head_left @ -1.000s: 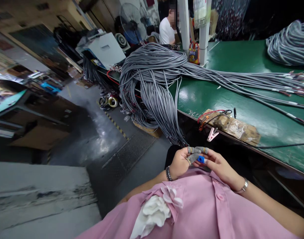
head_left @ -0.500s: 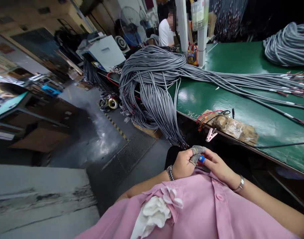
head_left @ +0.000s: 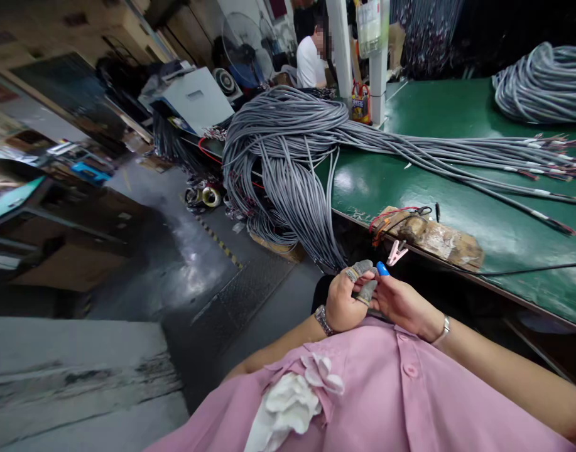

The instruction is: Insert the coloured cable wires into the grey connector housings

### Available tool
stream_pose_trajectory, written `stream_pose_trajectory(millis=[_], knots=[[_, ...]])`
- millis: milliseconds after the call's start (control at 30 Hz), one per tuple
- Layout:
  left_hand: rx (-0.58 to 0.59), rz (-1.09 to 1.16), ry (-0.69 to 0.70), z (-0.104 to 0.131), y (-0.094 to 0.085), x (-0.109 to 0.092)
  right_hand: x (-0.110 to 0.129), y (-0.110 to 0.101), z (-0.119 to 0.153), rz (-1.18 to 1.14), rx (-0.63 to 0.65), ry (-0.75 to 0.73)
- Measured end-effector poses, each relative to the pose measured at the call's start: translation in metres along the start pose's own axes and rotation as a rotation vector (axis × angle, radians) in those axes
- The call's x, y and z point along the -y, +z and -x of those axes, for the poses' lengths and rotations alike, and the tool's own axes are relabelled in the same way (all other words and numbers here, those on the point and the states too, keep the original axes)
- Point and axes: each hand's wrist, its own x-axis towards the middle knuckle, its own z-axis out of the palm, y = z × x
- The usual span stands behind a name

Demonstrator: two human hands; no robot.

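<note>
**Grey finger covers (head_left: 362, 270) worn beside a cable-laden tabletop (head_left: 377, 182)**

At the far left, the lower corner is filled by a pale worn surface (head_left: 75, 376), with a desk (head_left: 14, 201) set beyond it. Open floor (head_left: 184, 238) is seen between these and the cables, crossed by a striped line (head_left: 220, 243) and a dark metal plate (head_left: 240, 295). Grey cables (head_left: 288, 182) are heaped over the tabletop's left end and draped past its edge, so the way there is blocked; a person in white (head_left: 310, 63) is seen behind.

The grey covers are worn on the left hand (head_left: 345, 306), which is brought up to the fingers of the right hand (head_left: 403, 304). On the right hand, a raised digit is capped by a blue cover (head_left: 382, 269). Whether anything is held in either grip cannot be told.

Just beyond the blue cover, a pink clip (head_left: 396, 252) is seen at the near edge, which slants toward the lower right. A wooden block (head_left: 450, 240) is placed along it. Between block and outstretched cables, a green strip is left exposed. A coil (head_left: 544, 85) is stacked at the far right.
</note>
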Motion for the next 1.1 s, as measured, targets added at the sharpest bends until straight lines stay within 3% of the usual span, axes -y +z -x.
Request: stream_pose_trajectory(millis=[133, 500, 733, 933, 1100], knots=[[-0.056, -0.108, 0.157, -0.004, 0.003, 0.003, -0.01, 0.002, -0.006, -0.047, 0.068, 0.028], [-0.05, -0.203, 0.279, -0.001, -0.003, 0.004, -0.021, 0.005, -0.001, -0.044, 0.157, 0.094], [-0.131, -0.244, 0.354, 0.002, 0.006, 0.01, -0.022, 0.012, -0.002, -0.087, 0.014, 0.045], [-0.114, -0.203, 0.427, 0.009, 0.011, 0.007, -0.015, 0.02, -0.001, -0.102, -0.12, -0.101], [-0.039, -0.152, 0.519, 0.016, 0.018, 0.005, -0.005, 0.031, 0.002, -0.013, -0.145, -0.055]])
